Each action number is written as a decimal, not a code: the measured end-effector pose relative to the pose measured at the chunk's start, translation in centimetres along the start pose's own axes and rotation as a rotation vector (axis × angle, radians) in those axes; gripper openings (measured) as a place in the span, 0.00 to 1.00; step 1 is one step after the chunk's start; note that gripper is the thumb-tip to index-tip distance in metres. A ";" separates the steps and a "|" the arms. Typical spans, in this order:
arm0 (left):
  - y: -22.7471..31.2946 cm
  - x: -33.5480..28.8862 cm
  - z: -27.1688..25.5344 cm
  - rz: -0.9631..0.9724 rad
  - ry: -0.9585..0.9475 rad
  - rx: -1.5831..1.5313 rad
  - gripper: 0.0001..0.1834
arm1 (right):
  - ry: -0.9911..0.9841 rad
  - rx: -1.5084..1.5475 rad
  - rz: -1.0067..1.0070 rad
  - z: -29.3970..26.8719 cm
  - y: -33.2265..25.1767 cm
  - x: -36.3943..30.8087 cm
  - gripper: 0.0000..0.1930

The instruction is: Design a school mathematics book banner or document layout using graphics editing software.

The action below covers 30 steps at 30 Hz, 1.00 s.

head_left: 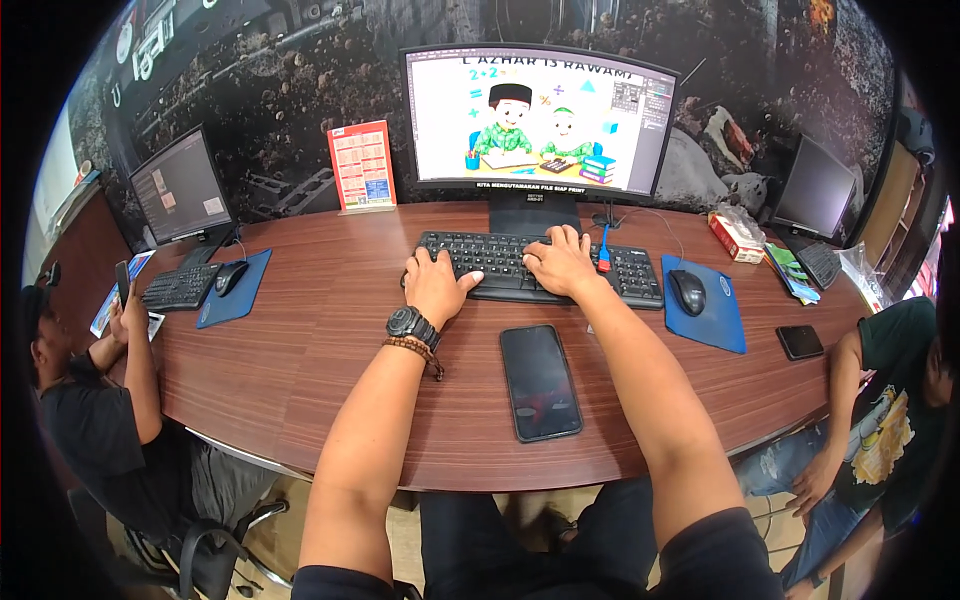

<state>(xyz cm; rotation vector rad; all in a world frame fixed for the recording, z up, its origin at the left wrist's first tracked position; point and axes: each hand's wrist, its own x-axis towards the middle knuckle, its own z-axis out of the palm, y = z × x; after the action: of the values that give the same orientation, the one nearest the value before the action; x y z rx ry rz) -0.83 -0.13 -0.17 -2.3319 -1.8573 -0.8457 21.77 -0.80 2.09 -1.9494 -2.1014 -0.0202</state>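
Observation:
Both my hands rest on a black keyboard at the middle of the desk. My left hand lies on its left end, fingers spread over the keys and thumb stretched to the right; a black watch and a beaded bracelet circle that wrist. Right of the keyboard's middle, my right hand has its fingers apart on the keys. Behind the keyboard a wide monitor displays a cartoon of two children at a desk. A dark smartphone lies between my forearms.
A black mouse sits on a blue pad at right, near another phone. A red desk calendar stands at the back. Side monitors flank the desk. One person sits left holding a phone; another sits right.

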 end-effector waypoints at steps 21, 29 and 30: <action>0.1 0.4 0.2 -0.028 0.001 -0.014 0.33 | 0.574 -0.025 0.259 -3.6 18.4 -10.8 0.15; 0.5 0.2 -0.6 -0.030 0.033 0.000 0.32 | 0.537 0.177 0.260 -3.2 18.5 -12.6 0.17; 0.5 0.1 -0.7 -0.038 0.022 0.003 0.31 | 0.529 0.184 0.265 -3.1 18.5 -12.7 0.17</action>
<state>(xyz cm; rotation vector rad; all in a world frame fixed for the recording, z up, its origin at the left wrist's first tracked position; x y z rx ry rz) -0.63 -0.43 0.60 -2.2835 -1.8987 -0.8682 41.16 -12.08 -0.76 -1.8417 -1.4514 -0.2511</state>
